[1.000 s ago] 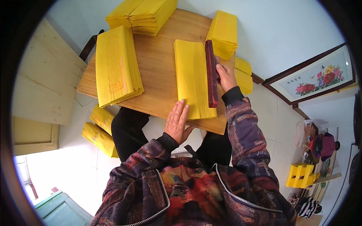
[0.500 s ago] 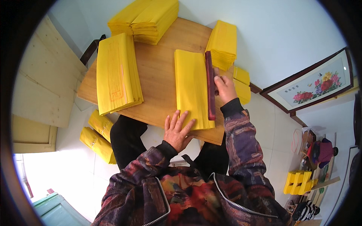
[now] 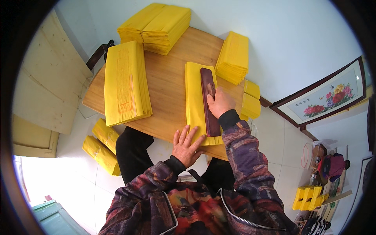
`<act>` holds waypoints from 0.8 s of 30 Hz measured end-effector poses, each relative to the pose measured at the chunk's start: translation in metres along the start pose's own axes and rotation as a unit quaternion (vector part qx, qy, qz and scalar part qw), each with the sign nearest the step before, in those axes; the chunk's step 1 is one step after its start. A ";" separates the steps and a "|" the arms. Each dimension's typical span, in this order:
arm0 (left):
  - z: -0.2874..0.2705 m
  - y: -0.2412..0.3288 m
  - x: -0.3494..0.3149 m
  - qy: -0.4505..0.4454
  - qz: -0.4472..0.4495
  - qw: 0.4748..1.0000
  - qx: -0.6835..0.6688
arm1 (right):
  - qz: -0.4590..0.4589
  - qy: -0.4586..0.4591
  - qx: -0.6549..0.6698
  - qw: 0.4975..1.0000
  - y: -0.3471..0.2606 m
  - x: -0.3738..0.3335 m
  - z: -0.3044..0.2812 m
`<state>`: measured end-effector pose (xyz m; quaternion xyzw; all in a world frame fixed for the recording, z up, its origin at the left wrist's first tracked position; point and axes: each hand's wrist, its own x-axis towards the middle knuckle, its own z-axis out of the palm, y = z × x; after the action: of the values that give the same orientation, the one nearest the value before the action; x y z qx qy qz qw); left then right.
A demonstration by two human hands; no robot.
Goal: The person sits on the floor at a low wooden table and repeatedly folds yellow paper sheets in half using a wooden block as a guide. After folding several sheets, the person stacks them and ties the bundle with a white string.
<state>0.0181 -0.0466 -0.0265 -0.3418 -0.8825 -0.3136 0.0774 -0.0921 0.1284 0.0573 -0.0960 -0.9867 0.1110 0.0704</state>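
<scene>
A folded stack of yellow paper (image 3: 192, 98) lies lengthwise near the right side of the wooden table. Across its right half rests a long, dark red block (image 3: 212, 123) with a flat face turned up. My right hand (image 3: 222, 102) is closed round a grip at the block's middle; the grip is mostly covered by my fingers. Fingers spread, my left hand (image 3: 187, 148) lies at the near left corner of the paper, fingertips on it and the palm off the table edge.
On the wooden table (image 3: 166, 86) stand a thick yellow paper stack (image 3: 124, 78) at left, a double pile (image 3: 164, 27) at the back and another stack (image 3: 234, 56) at back right. Yellow bundles (image 3: 101, 150) lie on the floor at left. A framed flower picture (image 3: 321, 92) leans at right.
The dark red block has moved left from the paper's right edge, where it stood on its narrow side, onto the paper's top. My left hand stays at the near corner.
</scene>
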 end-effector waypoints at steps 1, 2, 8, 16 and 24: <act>0.001 0.000 0.000 0.004 0.000 1.000 -0.004 | -0.002 0.000 -0.005 1.000 0.001 0.001 0.003; 0.003 -0.001 -0.001 0.005 0.001 1.000 -0.006 | -0.003 0.000 -0.010 1.000 0.002 0.002 0.006; 0.013 -0.008 -0.004 0.012 0.010 1.000 0.001 | -0.004 0.028 -0.021 0.999 0.000 -0.002 0.023; 0.013 0.004 -0.001 0.088 0.113 0.990 0.003 | 0.062 -0.056 0.027 0.996 -0.001 -0.003 0.010; 0.024 -0.005 0.003 0.112 0.140 0.983 0.035 | 0.047 -0.038 0.035 0.998 -0.002 0.000 0.026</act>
<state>0.0143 -0.0329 -0.0471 -0.4219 -0.8223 -0.3043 0.2306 -0.0963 0.1206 0.0324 -0.1356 -0.9786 0.1518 0.0308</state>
